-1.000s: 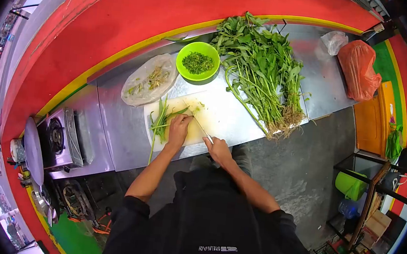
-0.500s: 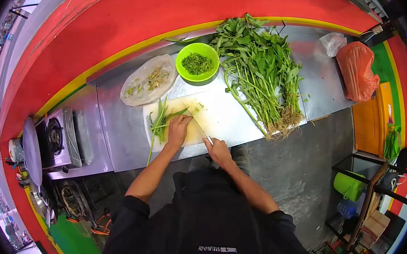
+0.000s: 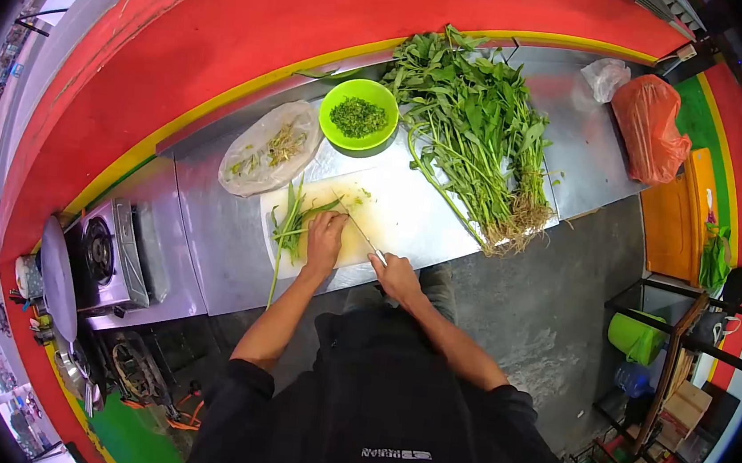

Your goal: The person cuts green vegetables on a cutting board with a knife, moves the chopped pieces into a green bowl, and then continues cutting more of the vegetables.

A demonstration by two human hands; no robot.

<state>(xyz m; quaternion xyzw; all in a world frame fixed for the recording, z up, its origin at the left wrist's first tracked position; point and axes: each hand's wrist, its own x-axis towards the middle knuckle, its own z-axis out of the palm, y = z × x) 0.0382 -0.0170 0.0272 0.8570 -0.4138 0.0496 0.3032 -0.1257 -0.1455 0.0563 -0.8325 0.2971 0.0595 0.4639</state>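
On the white cutting board (image 3: 383,199) my left hand (image 3: 326,236) presses down with curled fingers on green leafy stems (image 3: 289,224), whose ends stick out to its left. My right hand (image 3: 396,276) is wrapped around the handle of a knife (image 3: 363,234). The blade points up and left across the board, its tip close to the fingers of my left hand. Small green cuttings (image 3: 362,197) lie near the tip. Just beyond the board stands a lime green bowl (image 3: 386,135) with chopped greens (image 3: 360,118) in it.
A clear plastic bag (image 3: 246,179) with trimmings lies left of the bowl. A large heap of rooted leafy greens (image 3: 487,136) covers the counter (image 3: 217,252) to the right. Farther right is an orange plastic bag (image 3: 649,129). A gas stove (image 3: 106,251) stands at the far left.
Almost nothing differs. The knife blade and its tip have shifted very slightly to the left, while both hands keep their hold.
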